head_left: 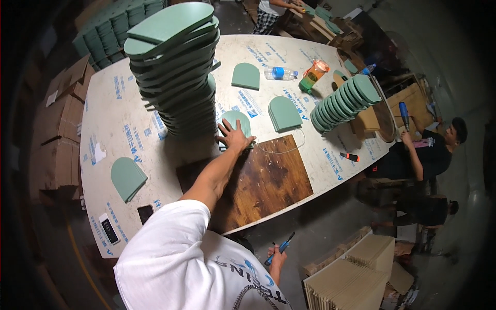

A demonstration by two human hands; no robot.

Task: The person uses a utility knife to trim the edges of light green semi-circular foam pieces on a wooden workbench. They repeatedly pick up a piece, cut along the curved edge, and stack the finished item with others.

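My left hand (234,137) lies with its fingers spread on a small stack of green round-ended panels (238,120). This stack rests at the back edge of a dark, stained wooden board (258,181) on the white table. Down by my side, past the table's front edge, my right hand (277,258) is closed around a slim blue and black tool (281,249) with a pointed tip; its exact kind is unclear. Just left of my left hand rises a tall stack of green panels (175,77). Another short stack of green panels (284,112) sits to its right, beside a thin looped cord (283,152).
More green panels (246,76) lie about the white table (116,139), with a leaning row (345,103) at the right. Two bottles, an orange-black tool (350,156) and a phone (109,229) lie there. A co-worker (429,155) holds a blue tool. Cardboard (351,274) stands below right.
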